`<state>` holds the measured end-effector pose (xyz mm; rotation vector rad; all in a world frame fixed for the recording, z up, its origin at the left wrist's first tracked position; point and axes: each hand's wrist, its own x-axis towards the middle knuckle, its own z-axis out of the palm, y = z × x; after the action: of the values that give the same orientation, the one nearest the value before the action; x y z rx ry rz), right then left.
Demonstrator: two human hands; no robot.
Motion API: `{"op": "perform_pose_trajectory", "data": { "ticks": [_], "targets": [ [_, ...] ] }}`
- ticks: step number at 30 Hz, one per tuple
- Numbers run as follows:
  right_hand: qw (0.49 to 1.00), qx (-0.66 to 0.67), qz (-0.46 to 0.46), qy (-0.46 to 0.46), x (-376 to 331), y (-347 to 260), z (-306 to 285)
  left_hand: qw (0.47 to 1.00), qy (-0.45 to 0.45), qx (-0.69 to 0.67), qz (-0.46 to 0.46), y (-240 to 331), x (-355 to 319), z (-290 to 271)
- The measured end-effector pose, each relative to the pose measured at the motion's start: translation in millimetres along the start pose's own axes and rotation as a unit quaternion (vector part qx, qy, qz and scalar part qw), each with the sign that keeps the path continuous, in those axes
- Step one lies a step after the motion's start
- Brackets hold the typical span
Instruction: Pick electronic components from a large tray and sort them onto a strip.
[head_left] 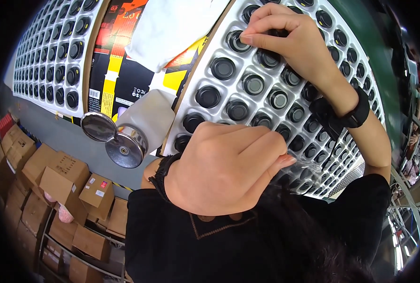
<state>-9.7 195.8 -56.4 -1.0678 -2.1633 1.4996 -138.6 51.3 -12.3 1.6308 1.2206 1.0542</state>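
My left hand [224, 170] is closed in a fist low over the near part of the tray, and crinkled clear plastic film [310, 170] sticks out by its fingertips. Farther off, my right hand [288, 35] pinches thumb and forefinger together at the rim of a round black lens-like part [237, 42]. Whatever lies between those fingertips is too small to make out. The part sits in a silvery moulded tray [240, 96] with rows of similar black round parts, some with glossy ringed centres. A dark wristband [356, 111] circles my right wrist.
Left of the tray lies a whitish bottle [148, 115] with an open metal flip lid [126, 146]. Beyond it are a white cloth [165, 33] and a printed black, yellow and red carton [120, 70]. A second filled tray [52, 52] is far left; cardboard boxes [66, 174] stand below.
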Motion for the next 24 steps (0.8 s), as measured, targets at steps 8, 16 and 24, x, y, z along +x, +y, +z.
{"op": "perform_pose_trajectory", "data": {
  "ticks": [8,16,24],
  "targets": [
    [0.998,-0.028,-0.046,0.014,1.3,3.7,3.4,1.0,0.002,-0.012,-0.002,-0.7,-0.2,1.2],
    [0.999,-0.021,-0.035,0.022,1.6,2.0,6.1,1.0,0.001,-0.011,-0.001,-1.0,0.5,0.6],
    [0.995,-0.05,-0.079,0.036,3.0,9.6,8.7,1.0,-0.012,-0.003,-0.011,-0.3,1.4,-0.4]
  ]
}}
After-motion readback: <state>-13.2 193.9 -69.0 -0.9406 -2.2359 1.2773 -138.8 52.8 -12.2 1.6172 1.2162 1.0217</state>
